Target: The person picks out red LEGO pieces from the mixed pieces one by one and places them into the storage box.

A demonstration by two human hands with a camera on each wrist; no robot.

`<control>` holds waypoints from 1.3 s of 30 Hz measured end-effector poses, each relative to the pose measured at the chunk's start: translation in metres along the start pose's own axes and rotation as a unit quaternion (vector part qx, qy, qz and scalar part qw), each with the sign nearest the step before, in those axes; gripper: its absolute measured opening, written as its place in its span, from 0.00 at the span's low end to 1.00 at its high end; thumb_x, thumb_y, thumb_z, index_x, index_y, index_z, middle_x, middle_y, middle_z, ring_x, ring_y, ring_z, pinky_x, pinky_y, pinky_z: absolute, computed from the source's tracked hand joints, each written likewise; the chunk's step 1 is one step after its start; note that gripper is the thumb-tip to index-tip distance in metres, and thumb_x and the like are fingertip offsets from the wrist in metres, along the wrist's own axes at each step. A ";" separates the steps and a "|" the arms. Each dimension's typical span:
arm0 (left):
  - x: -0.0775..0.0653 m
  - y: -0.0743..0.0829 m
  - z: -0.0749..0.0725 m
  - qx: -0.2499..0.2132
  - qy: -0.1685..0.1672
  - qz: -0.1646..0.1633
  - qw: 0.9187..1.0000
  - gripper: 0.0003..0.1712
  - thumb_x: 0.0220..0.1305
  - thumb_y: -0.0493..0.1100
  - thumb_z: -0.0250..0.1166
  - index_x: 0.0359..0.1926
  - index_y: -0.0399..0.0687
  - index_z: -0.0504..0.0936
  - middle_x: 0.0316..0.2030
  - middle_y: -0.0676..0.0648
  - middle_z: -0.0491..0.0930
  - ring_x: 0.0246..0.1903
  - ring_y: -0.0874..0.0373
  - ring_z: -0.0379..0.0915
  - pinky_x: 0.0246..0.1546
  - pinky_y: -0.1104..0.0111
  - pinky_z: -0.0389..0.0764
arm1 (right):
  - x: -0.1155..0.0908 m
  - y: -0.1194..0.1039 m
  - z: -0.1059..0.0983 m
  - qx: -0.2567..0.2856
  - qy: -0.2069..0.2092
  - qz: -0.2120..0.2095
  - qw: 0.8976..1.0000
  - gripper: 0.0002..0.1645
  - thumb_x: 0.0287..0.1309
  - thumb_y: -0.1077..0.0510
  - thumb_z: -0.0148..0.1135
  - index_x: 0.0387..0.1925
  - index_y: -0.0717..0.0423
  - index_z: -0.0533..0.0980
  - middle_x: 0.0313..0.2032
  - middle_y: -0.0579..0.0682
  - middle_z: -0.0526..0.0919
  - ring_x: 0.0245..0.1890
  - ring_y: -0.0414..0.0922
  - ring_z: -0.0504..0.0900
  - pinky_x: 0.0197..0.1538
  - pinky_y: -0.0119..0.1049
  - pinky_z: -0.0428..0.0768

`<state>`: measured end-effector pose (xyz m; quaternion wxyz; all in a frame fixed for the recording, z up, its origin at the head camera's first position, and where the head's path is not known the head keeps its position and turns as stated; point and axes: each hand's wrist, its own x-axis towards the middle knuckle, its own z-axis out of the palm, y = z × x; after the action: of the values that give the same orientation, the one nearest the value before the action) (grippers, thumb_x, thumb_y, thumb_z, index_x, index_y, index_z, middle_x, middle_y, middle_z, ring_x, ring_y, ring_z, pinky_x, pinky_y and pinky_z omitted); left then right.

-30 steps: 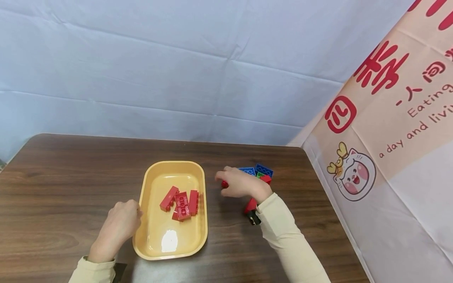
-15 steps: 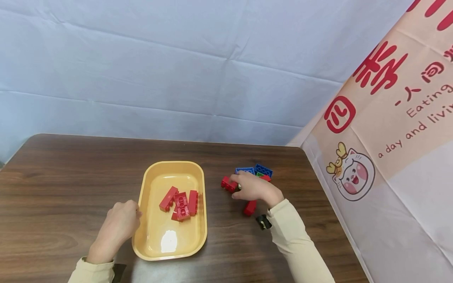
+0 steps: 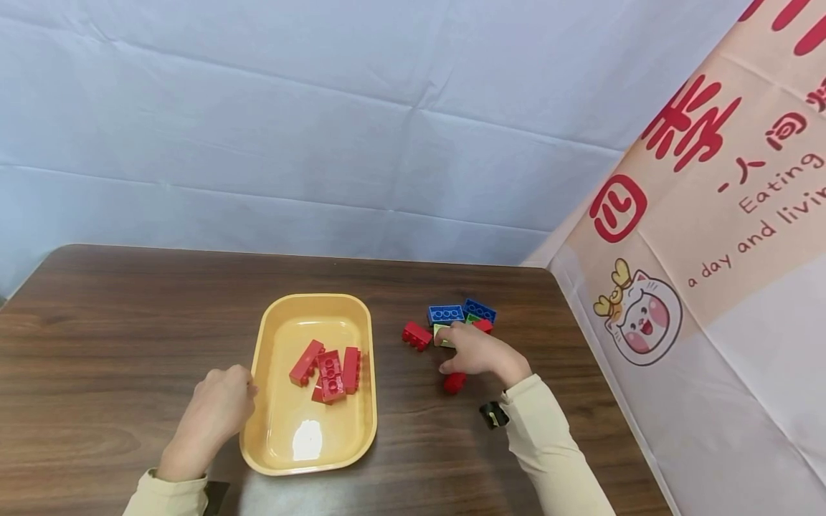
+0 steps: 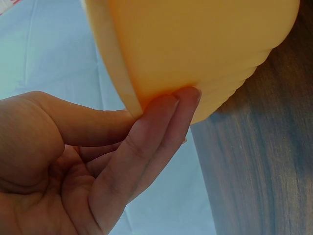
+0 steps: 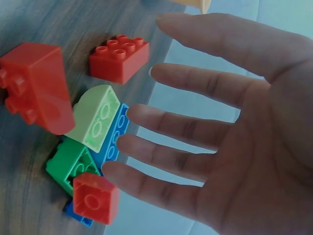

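Observation:
My left hand (image 3: 216, 412) pinches the left rim of a yellow plastic tray (image 3: 284, 426); in the left wrist view the thumb and fingers clamp its wall (image 4: 181, 44). Several red toy bricks (image 3: 332, 376) lie in the tray. To the right, my right hand (image 3: 484, 351) hovers over loose bricks, fingers spread and holding nothing. Around it are a red studded brick (image 5: 119, 59), a taller red brick (image 5: 39, 85), a pale green rounded brick (image 5: 95, 117), a blue brick (image 3: 445, 314), a green brick (image 5: 71, 161) and a small red brick (image 5: 95, 198).
A second blue brick (image 3: 480, 310) lies at the back of the loose group. The brown wooden table (image 3: 129, 322) meets a white cloth backdrop (image 3: 258, 143) behind. A printed banner (image 3: 671, 236) hangs along the right side.
My right hand has drawn away to the right and slightly nearer, leaving the red studded brick on the table in full view. My left hand stays at the tray rim.

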<state>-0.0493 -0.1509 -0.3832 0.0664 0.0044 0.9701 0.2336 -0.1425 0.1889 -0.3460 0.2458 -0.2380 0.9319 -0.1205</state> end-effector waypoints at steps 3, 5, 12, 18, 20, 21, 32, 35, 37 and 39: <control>0.000 0.000 0.000 0.000 -0.001 -0.001 1.000 0.10 0.53 0.32 0.56 0.17 0.42 0.74 0.14 0.49 0.68 0.18 0.51 0.64 0.19 0.57 0.70 | -0.002 0.002 0.002 0.010 -0.002 0.003 1.000 0.23 0.47 0.60 0.63 0.47 0.63 0.72 0.46 0.61 0.74 0.47 0.54 0.70 0.49 0.50 0.73; 0.000 0.000 0.000 -0.001 -0.001 -0.002 1.000 0.09 0.53 0.33 0.56 0.18 0.42 0.75 0.15 0.49 0.69 0.18 0.51 0.65 0.20 0.56 0.70 | -0.003 0.004 0.004 0.015 -0.005 0.008 1.000 0.24 0.47 0.61 0.64 0.48 0.64 0.72 0.47 0.61 0.74 0.47 0.54 0.70 0.49 0.50 0.73; 0.000 0.000 0.000 -0.002 -0.001 -0.004 1.000 0.07 0.53 0.33 0.57 0.20 0.39 0.77 0.16 0.47 0.72 0.19 0.50 0.66 0.21 0.56 0.71 | -0.003 0.010 0.010 0.013 -0.004 0.023 1.000 0.25 0.46 0.60 0.65 0.48 0.61 0.72 0.47 0.58 0.73 0.47 0.52 0.70 0.49 0.49 0.74; 0.000 0.000 -0.001 -0.001 0.003 0.001 1.000 0.07 0.52 0.32 0.57 0.20 0.39 0.76 0.16 0.47 0.72 0.19 0.50 0.67 0.21 0.55 0.71 | -0.003 0.015 0.017 0.021 -0.011 0.036 0.999 0.26 0.42 0.60 0.67 0.47 0.59 0.72 0.45 0.56 0.73 0.44 0.50 0.69 0.47 0.49 0.75; 0.000 0.000 -0.001 -0.001 0.002 0.002 1.000 0.07 0.52 0.32 0.57 0.19 0.39 0.76 0.15 0.47 0.71 0.19 0.50 0.66 0.20 0.55 0.71 | -0.003 0.016 0.020 0.026 -0.012 0.041 0.999 0.25 0.42 0.60 0.68 0.46 0.59 0.73 0.44 0.56 0.73 0.43 0.50 0.68 0.47 0.49 0.74; 0.000 0.000 -0.001 0.000 0.002 0.002 1.000 0.08 0.52 0.32 0.57 0.19 0.39 0.76 0.15 0.47 0.71 0.19 0.50 0.66 0.20 0.56 0.71 | -0.003 0.017 0.021 0.028 -0.012 0.043 0.999 0.25 0.41 0.60 0.68 0.45 0.58 0.73 0.44 0.55 0.73 0.43 0.49 0.68 0.46 0.49 0.74; -0.001 0.000 -0.001 -0.007 -0.002 -0.001 1.000 0.09 0.53 0.33 0.56 0.18 0.41 0.74 0.15 0.48 0.69 0.18 0.51 0.65 0.20 0.57 0.70 | -0.003 0.028 0.035 0.041 -0.002 0.039 0.998 0.23 0.38 0.61 0.69 0.41 0.58 0.74 0.40 0.53 0.73 0.39 0.48 0.68 0.44 0.46 0.74; -0.001 0.000 -0.002 -0.006 -0.001 0.001 1.000 0.09 0.53 0.32 0.56 0.18 0.41 0.74 0.15 0.48 0.69 0.18 0.51 0.65 0.19 0.57 0.70 | -0.003 0.030 0.038 0.043 0.006 0.040 0.998 0.22 0.38 0.61 0.69 0.41 0.57 0.74 0.40 0.53 0.72 0.38 0.48 0.68 0.42 0.45 0.73; -0.001 0.000 -0.001 -0.006 0.000 0.001 1.000 0.09 0.53 0.32 0.56 0.18 0.41 0.74 0.15 0.48 0.69 0.18 0.51 0.65 0.20 0.57 0.70 | -0.003 0.031 0.039 0.045 0.012 0.039 0.998 0.22 0.38 0.61 0.69 0.40 0.57 0.74 0.39 0.52 0.72 0.38 0.48 0.68 0.42 0.45 0.73; -0.001 0.000 -0.001 -0.004 0.001 0.002 1.000 0.09 0.53 0.32 0.56 0.18 0.41 0.74 0.15 0.48 0.69 0.18 0.51 0.65 0.20 0.57 0.71 | -0.003 0.031 0.040 0.047 0.017 0.036 0.998 0.22 0.39 0.61 0.69 0.40 0.57 0.74 0.39 0.52 0.72 0.38 0.48 0.68 0.41 0.44 0.73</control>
<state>-0.0488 -0.1515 -0.3823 0.0653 0.0064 0.9692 0.2375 -0.1315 0.2132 -0.3895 0.2452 -0.1900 0.9373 -0.1591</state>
